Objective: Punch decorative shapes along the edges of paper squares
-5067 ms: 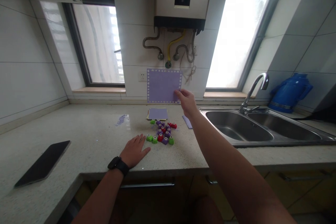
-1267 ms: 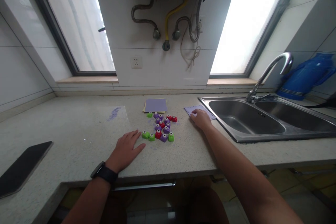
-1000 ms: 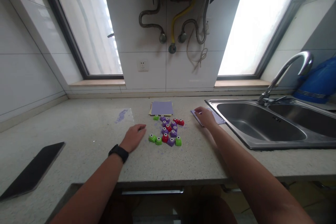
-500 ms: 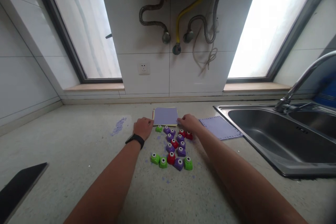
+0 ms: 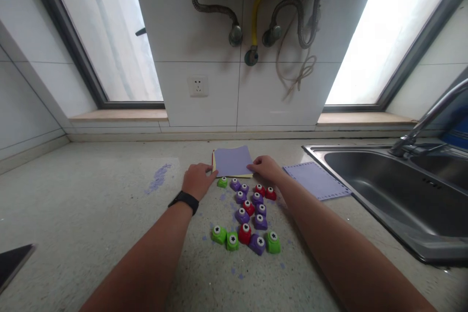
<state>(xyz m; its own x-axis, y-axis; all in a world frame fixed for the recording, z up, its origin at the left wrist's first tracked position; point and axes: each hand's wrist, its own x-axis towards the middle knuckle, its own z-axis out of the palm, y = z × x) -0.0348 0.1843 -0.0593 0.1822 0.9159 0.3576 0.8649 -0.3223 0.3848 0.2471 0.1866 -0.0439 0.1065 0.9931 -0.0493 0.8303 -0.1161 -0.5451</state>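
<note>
A stack of coloured paper lies at the back middle of the counter, with a purple sheet on top and yellow and red edges peeking out below it. My left hand, wearing a black watch on the wrist, has its thumb and fingers closed at the sheet's near left corner. At the near right corner, my right hand pinches the purple sheet's edge. Just in front stand several small craft punches with white star-marked buttons: purple punches, red punches and green punches.
Another purple sheet, punched with holes along its edges, lies right by the steel sink and its faucet. Purple paper bits are heaped at left. A dark flat object sits at the left edge.
The top purple sheet has turned slightly and sits a little askew on the yellow paper. My left hand's thumb has spread toward its corner. The view has tipped down and closer.
</note>
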